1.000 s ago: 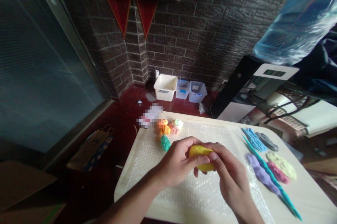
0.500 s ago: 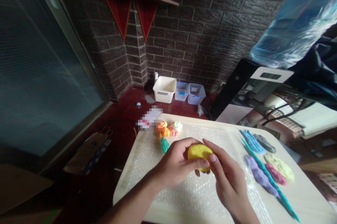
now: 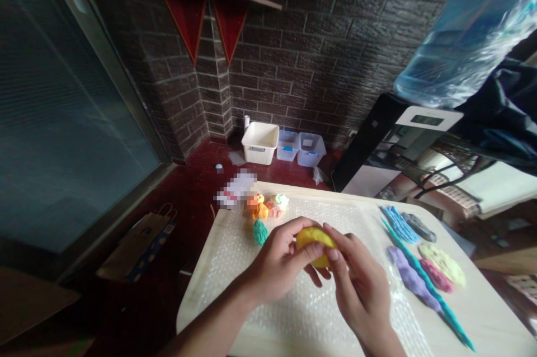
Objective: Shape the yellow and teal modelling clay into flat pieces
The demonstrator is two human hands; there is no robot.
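My left hand (image 3: pixel 277 262) and right hand (image 3: pixel 364 278) clamp fingers round a yellow lump (image 3: pixel 309 235), likely for steadiness; green lump (image 3: pixel 260 233) at nine o'clock.

A yellow lump of modelling clay (image 3: pixel 315 239) is held between the left hand (image 3: pixel 279 259) and the right hand (image 3: pixel 363 284) above bubble wrap (image 3: pixel 302 312), which is spread on a pale wooden table (image 3: pixel 486 312). A teal clay lump (image 3: pixel 260 232) and orange clay (image 3: pixel 260 211) are placed near the far left corner. At the right, purple clay (image 3: pixel 413 278) and blue clay (image 3: pixel 400 225) are separated by a long teal strip (image 3: pixel 432 290). A cream basket (image 3: pixel 260 144) is seen on the floor beyond.
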